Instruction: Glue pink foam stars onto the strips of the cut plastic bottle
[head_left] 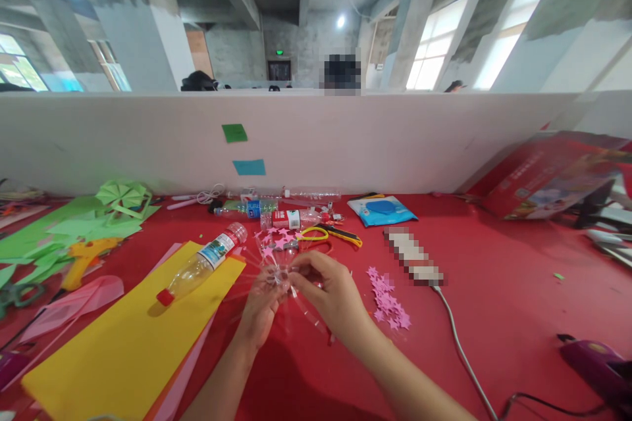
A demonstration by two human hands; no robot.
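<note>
Between my hands is a transparent plastic bottle top (280, 276), cut into long thin strips that splay outward. My left hand (261, 308) is closed around it from the left. With thumb and forefinger, my right hand (328, 286) pinches at its middle; any smaller piece there is hidden. Pink foam stars (281, 238) lie just beyond, some seemingly on the far strips, though I cannot tell if they are attached. To the right of my right hand is a loose pile of pink stars (389, 299).
Left are yellow sheets (123, 335), a bottle with a red cap (207, 256), an orange glue gun (86, 260) and green paper (113, 223). Behind are yellow-handled scissors (313, 233), a cutter (345, 235), bottles and a wipes pack (382, 210). Right is a power strip (412, 256) with cable.
</note>
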